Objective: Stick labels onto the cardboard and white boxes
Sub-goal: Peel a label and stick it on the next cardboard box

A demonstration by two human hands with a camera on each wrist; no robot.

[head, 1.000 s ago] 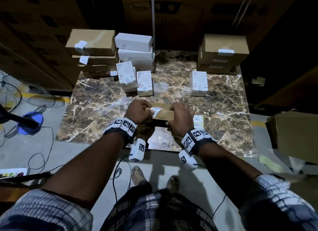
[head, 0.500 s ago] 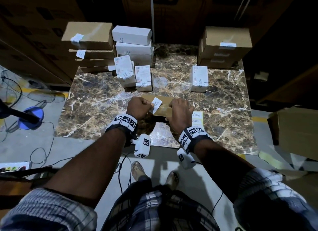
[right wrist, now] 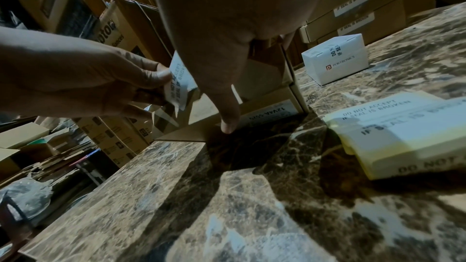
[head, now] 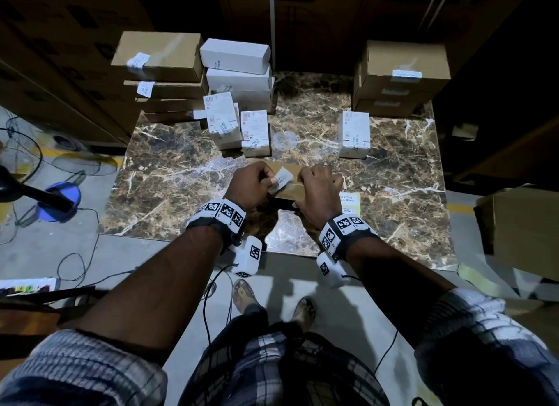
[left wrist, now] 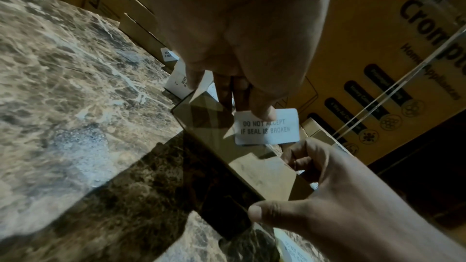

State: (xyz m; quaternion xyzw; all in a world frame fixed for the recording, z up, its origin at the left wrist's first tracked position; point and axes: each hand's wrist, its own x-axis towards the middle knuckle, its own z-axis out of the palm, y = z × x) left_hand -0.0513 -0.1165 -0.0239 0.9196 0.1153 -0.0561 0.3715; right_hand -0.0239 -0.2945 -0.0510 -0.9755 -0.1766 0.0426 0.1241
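Cardboard box (head: 290, 185) gripped by right hand (head: 317, 191); left hand (head: 251, 186) pinches one label (head: 281, 179).

left hand (left wrist: 239, 37) pinching label (left wrist: 267, 127), perhaps above cardboard box (left wrist: 252, 164)

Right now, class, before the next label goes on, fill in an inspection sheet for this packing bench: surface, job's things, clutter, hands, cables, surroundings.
Surface: marble slab, brown, veined.
Job's things: cardboard box under both hands; label reading DO NOT ACCEPT IF SEAL IS BROKEN, not yet flat; label pad beside the right hand; labelled white boxes and cardboard stacks behind.
Clutter: nothing seen.
Hands: left hand pinches the label; right hand holds the cardboard box.
Cables: black cables on the floor, left.
Surroundings: large cartons; fan at left.
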